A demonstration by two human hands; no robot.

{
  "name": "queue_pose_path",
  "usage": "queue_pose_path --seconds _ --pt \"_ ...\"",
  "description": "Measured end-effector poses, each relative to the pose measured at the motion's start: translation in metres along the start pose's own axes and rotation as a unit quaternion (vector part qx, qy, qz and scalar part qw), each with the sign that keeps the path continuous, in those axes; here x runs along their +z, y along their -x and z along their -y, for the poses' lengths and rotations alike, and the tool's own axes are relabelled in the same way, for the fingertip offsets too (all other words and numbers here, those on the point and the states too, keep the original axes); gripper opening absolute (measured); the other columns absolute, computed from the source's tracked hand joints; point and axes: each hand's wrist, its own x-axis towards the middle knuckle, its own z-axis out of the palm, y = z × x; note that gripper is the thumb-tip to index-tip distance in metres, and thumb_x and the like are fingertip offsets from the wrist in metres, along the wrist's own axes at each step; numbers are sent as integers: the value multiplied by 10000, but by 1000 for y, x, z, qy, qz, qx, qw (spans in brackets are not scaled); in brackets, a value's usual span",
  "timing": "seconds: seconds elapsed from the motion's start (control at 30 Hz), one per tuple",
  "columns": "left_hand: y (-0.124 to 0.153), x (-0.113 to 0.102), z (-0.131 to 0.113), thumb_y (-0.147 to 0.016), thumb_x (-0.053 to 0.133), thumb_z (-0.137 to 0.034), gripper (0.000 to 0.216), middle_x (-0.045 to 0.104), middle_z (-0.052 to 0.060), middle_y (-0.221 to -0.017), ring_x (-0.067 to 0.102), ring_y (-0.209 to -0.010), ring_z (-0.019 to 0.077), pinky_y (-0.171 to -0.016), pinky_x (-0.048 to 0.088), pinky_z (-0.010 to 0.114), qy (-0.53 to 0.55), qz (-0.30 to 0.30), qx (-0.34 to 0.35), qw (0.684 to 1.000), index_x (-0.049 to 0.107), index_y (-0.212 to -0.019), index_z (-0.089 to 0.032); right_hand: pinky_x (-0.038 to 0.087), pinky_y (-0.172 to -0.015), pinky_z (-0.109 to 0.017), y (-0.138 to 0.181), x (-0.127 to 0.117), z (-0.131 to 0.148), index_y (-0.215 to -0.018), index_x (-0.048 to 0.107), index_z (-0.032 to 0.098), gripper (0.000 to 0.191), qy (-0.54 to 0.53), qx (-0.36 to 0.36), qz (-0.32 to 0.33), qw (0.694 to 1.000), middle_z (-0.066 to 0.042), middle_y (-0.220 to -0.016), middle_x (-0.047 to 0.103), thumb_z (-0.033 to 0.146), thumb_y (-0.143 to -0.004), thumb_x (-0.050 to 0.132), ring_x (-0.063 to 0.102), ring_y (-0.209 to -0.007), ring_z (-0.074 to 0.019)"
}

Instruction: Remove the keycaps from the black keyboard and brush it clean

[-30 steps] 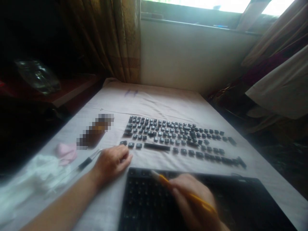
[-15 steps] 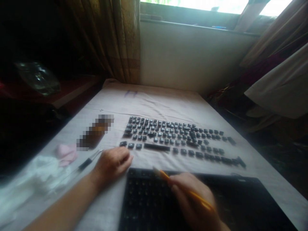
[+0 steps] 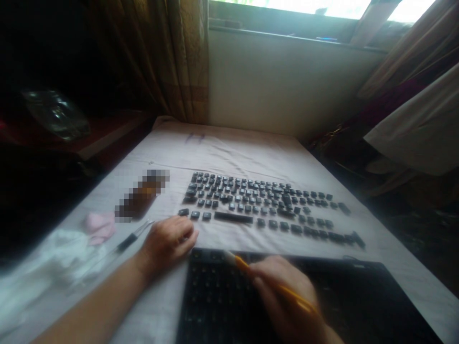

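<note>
My right hand (image 3: 287,291) grips a small paintbrush (image 3: 241,262) with an orange handle. Its pale bristles are at the upper left edge of a black keyboard (image 3: 344,296) whose keycaps are off on the left part. My left hand (image 3: 168,241) rests on the cloth by the keyboard's upper left corner, fingers curled in and their undersides hidden. Beyond the keyboard, loose black keycaps (image 3: 261,222) lie in rows, with the long spacebar (image 3: 233,218) among them. Left of my left hand lies a thin tool (image 3: 127,242) with a black handle and wire prongs.
A pale cloth (image 3: 229,143) covers the table. At the left are a pixelated brown object (image 3: 139,198), a pink cloth (image 3: 100,228) and crumpled white material (image 3: 53,258). A curtain (image 3: 186,62) and a wall stand behind; fabric hangs at the right.
The brush tip has shifted slightly to the left along the keyboard's top edge, my right hand moving with it. My left hand and the keycaps stay where they were.
</note>
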Motion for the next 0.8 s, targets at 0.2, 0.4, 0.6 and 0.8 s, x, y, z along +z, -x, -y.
queue_pose_path --seconds 0.2,0.4,0.6,0.8 --pt "0 2 1 -908 561 -213 236 528 -44 -630 502 -616 107 -609 358 263 -2 -14 11 1000 487 -684 -211 583 -679 -251 4 6 -7 -1054 647 175 231 16 2 -21 1000 -43 -853 769 20 -905 560 735 -727 -148" --pt "-3 0 0 -907 561 -197 240 527 -40 -633 496 -631 113 -630 362 267 -4 -17 15 1000 481 -680 -210 580 -655 -243 2 0 -1 -1049 657 154 251 4 -6 -28 1000 -46 -820 751 5 -876 552 714 -684 -140" --pt "-2 1 0 -907 559 -192 230 543 -33 -650 506 -662 125 -674 381 273 -5 -9 18 1000 482 -691 -209 577 -636 -247 2 4 -2 -1051 643 162 234 4 -4 6 1000 -33 -817 757 18 -891 551 722 -681 -140" --pt "-1 3 2 -909 553 -186 238 532 -35 -643 496 -663 127 -693 387 277 -2 -3 22 1000 471 -687 -209 592 -672 -269 3 2 -3 -1061 662 163 243 16 8 -3 1000 -54 -858 773 28 -891 554 737 -720 -159"
